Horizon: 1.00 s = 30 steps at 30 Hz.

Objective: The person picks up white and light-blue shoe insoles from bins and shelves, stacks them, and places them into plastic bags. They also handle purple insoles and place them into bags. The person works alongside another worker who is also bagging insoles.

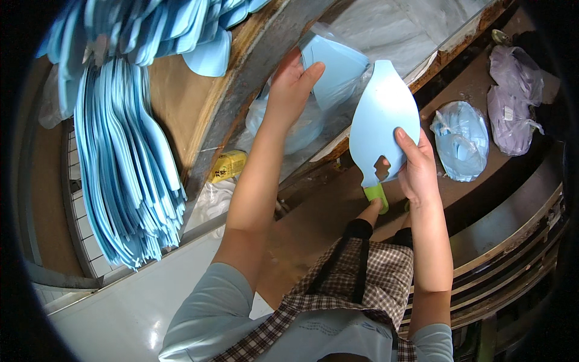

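Note:
My right hand (417, 158) is closed on the lower right edge of a flat light blue piece (381, 114). It is leaf-shaped, with a pointed top and a small cutout near its lower end. My left hand (294, 87) is closed on the edge of a stack of light blue sheets (338, 69), thumb on the near face; its other fingers are partly hidden. Clear plastic bagging (304, 123) lies around the lower part of this stack. The piece in my right hand stands apart from the stack, to its right.
Long rows of curved light blue pieces (123, 163) stand on the left, with more blue pieces (175, 27) above. A yellow packet (228, 166) lies by my left forearm. Bagged blue pieces (461, 142) and a pale purple bag (512, 114) rest at right, above a slatted rack (506, 259).

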Available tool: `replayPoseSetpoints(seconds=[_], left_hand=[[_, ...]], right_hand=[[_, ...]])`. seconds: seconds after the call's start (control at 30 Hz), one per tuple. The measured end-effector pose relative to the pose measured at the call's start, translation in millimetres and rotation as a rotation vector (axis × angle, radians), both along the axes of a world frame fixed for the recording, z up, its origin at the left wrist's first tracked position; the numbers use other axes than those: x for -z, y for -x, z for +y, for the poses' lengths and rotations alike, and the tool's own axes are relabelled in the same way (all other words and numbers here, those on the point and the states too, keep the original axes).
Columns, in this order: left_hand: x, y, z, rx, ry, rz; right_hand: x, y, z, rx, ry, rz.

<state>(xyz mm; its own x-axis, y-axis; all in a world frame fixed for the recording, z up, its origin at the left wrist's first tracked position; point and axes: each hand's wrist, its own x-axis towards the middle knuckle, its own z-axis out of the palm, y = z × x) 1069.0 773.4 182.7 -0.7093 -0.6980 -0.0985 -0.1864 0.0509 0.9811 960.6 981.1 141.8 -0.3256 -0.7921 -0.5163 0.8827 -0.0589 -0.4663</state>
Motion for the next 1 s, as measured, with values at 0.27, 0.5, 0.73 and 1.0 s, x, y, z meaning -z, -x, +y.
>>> replayPoseSetpoints(seconds=[0.27, 0.5, 0.73, 1.0], left_hand=[[8.6, 9.1, -10.8, 0.073, -0.058, -0.020], [21.6, 41.9, -12.1, -0.031, -0.089, -0.030], [28.8, 51.3, -16.6, 0.127, -0.075, -0.028], [33.7, 54.0, -17.2, 0.164, -0.107, 0.022]], right_hand=[[16.5, 5.5, -25.4, 0.004, 0.035, 0.040], [37.9, 20.8, -30.0, 0.033, -0.066, 0.084], [48.4, 25.2, -29.2, 0.058, -0.056, 0.061], [53.8, 26.5, -28.9, 0.049, -0.042, 0.042]])
